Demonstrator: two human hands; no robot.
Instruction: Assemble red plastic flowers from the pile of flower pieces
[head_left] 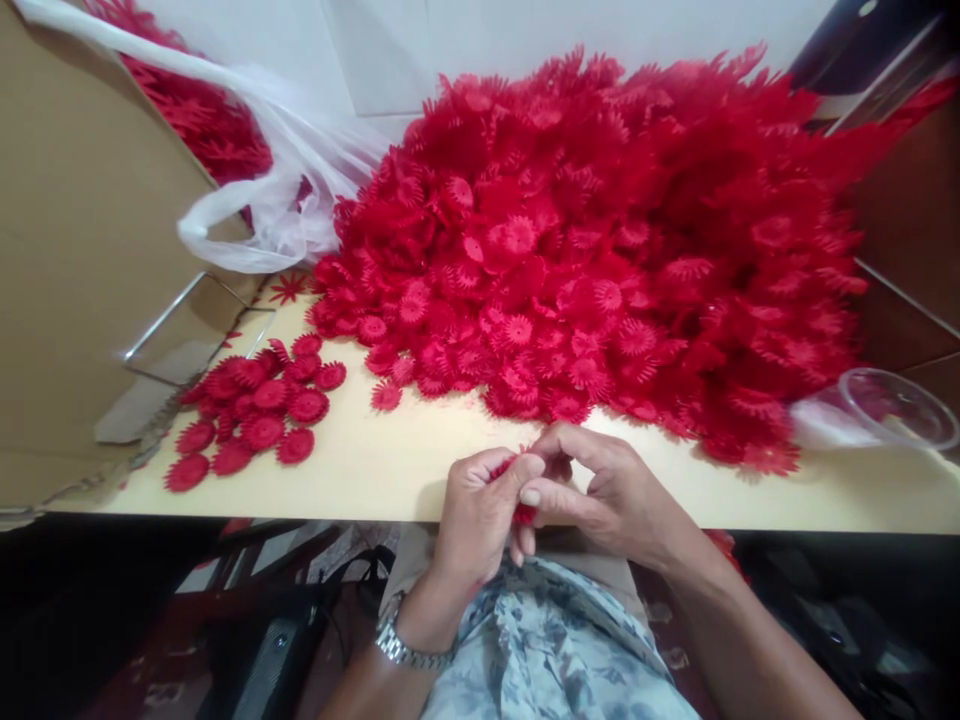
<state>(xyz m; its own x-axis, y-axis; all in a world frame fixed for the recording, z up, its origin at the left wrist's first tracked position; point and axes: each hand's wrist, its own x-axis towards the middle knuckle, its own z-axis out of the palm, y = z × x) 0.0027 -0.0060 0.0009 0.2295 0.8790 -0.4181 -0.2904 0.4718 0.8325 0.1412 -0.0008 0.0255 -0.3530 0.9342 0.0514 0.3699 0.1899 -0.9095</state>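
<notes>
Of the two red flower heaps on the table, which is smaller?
The heap beside the cardboard, left of the left hand; it has far fewer pieces than the large heap.

Both forearms are bare and slant inward, bringing the two hands together near 6 o'clock in the head view. The left forearm (360,685) enters at 7 o'clock and rises towards 1; its wrist (435,605) is nearly straight. The left hand (476,515) is curled, back outward, with its thumb (519,475) pointing to about 2 o'clock. The right forearm (750,630) enters between 4 and 5 o'clock and runs towards 10. The right hand (604,490) arches its index finger over the top while its thumb reaches to about 9 o'clock. The thumb tips nearly meet, both hands pinching; the remaining fingers are largely hidden.
</notes>
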